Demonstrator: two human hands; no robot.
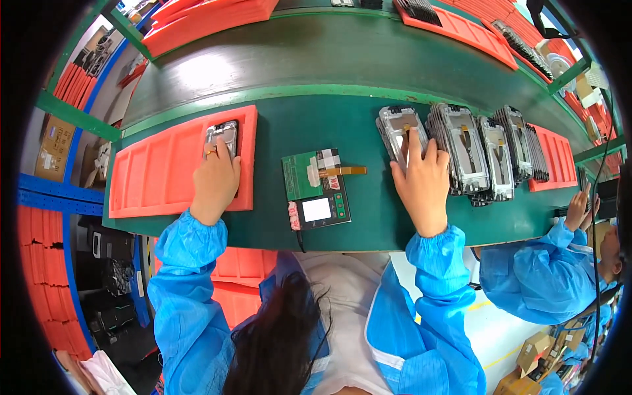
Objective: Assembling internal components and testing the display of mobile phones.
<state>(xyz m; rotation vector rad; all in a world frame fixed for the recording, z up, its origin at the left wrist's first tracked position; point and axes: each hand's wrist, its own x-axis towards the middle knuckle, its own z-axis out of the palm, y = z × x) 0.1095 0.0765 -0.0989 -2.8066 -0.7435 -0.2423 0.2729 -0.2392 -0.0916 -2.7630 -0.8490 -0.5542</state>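
My left hand reaches over a red foam tray on the left and has its fingers round the lower part of a phone frame at the tray's right end. The palm hides part of that frame. On the right, my right hand grips another phone frame at the left end of a row of stacked frames, thumb at its left edge and fingers across its face. Between my hands lies a small test fixture with a green board, a lit screen and an orange flex cable.
Several stacks of phone frames stand right of my right hand, then another red tray. More red trays lie on the raised shelf behind. A co-worker in a blue sleeve sits at the right. A cable hangs off the bench's front edge.
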